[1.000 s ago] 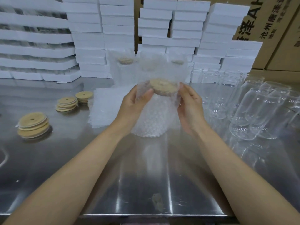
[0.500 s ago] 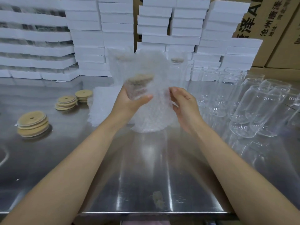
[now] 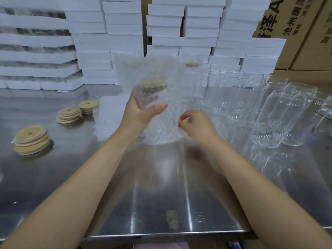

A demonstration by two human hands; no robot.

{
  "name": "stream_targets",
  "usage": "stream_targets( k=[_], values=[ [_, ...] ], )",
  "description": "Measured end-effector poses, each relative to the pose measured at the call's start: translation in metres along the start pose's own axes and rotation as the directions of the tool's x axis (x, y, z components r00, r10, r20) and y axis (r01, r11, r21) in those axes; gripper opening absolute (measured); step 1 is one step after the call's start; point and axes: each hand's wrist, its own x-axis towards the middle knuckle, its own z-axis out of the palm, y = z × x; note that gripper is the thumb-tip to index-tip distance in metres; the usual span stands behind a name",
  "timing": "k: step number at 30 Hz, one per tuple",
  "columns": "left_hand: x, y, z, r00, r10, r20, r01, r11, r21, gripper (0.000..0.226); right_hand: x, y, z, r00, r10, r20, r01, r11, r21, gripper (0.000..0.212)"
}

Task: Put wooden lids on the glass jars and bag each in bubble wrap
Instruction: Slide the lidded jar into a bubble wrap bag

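Brushed steel bench (image 3: 161,194), reflective with long streaks of glare, fills the lower view. Two bare forearms reach across it from the near edge.

Back of room: stacks of flat white foam boxes (image 3: 124,29), piled many high. Brown cardboard cartons (image 3: 305,33) with black printed characters stand at far right.

Right side of bench: crowd of clear unlidded glass jars (image 3: 280,119), tall and round-shouldered, packed close together.

Left of centre: flat white bubble-wrap pile (image 3: 109,115) lying on the bench.

Centre, held up: translucent dimpled bubble-wrap bag (image 3: 167,126) with a lidded glass jar (image 3: 149,99) in its upper part. The round pale wooden lid (image 3: 152,85) sits on the jar's mouth, blurred through the wrap. The bag's lower end hangs close to the bench; cannot tell whether it touches.

Left hand (image 3: 140,114): wrapped round the bagged jar below the lid, thumb laid across the front, fingers hidden behind.

Right hand (image 3: 197,123): lower and to the right, fingers curled, fingertips pinching the bag's right edge.

Left side of bench: three short wooden lid stacks, each disc with a small centre hole. The nearest stack (image 3: 31,139) is well apart from the other two (image 3: 69,115), which sit beside the bubble-wrap pile.
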Motion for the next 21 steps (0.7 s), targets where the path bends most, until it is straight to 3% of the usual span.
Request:
stream_targets(
  k=[1, 3, 5, 7, 9, 11, 13, 14, 17, 21],
  values=[
    [-0.002, -0.001, 0.003, 1.000, 0.013, 0.024, -0.014, 1.000, 0.021, 0.062, 0.000, 0.000, -0.001, 0.999, -0.016, -0.046, 0.010, 0.991, -0.130, 0.009],
    [-0.006, -0.002, 0.010, 0.998, 0.014, 0.056, -0.016, 0.999, 0.034, 0.061, 0.000, 0.002, -0.001, 0.979, -0.094, -0.182, 0.067, 0.986, -0.153, 0.018],
    [-0.010, -0.004, 0.015, 0.997, 0.021, 0.079, -0.024, 0.999, 0.034, 0.063, 0.002, -0.001, -0.002, 0.972, -0.088, -0.216, 0.134, 0.969, 0.209, 0.027],
    [-0.010, -0.004, 0.016, 0.996, 0.002, 0.092, -0.007, 0.999, 0.048, 0.070, 0.002, -0.010, -0.004, 0.996, -0.028, -0.089, 0.076, 0.803, 0.590, 0.040],
    [-0.007, -0.004, 0.013, 0.994, -0.011, 0.105, 0.002, 0.996, 0.085, 0.078, 0.003, -0.016, -0.002, 1.000, -0.020, -0.016, 0.026, 0.673, 0.739, 0.046],
    [-0.005, -0.003, 0.011, 0.995, -0.005, 0.098, 0.002, 0.999, 0.033, 0.069, 0.005, -0.018, 0.000, 1.000, 0.021, -0.002, -0.010, 0.589, 0.808, 0.050],
    [-0.004, -0.011, 0.013, 0.995, -0.100, -0.004, 0.097, 0.978, -0.185, 0.062, 0.006, -0.014, 0.004, 0.996, 0.089, 0.014, -0.060, 0.536, 0.842, 0.056],
    [-0.004, -0.016, 0.015, 0.981, -0.176, -0.080, 0.147, 0.948, -0.282, 0.063, 0.004, -0.013, 0.007, 0.992, 0.121, 0.020, -0.082, 0.532, 0.843, 0.056],
    [-0.008, -0.027, 0.024, 0.887, -0.355, -0.294, 0.252, 0.907, -0.338, 0.059, 0.000, -0.007, 0.022, 0.979, 0.183, 0.092, -0.175, 0.512, 0.841, 0.056],
    [-0.012, -0.037, 0.031, 0.847, -0.494, -0.196, 0.398, 0.834, -0.383, 0.057, 0.001, -0.006, 0.031, 0.971, 0.211, 0.113, -0.215, 0.560, 0.800, 0.063]
  ],
)
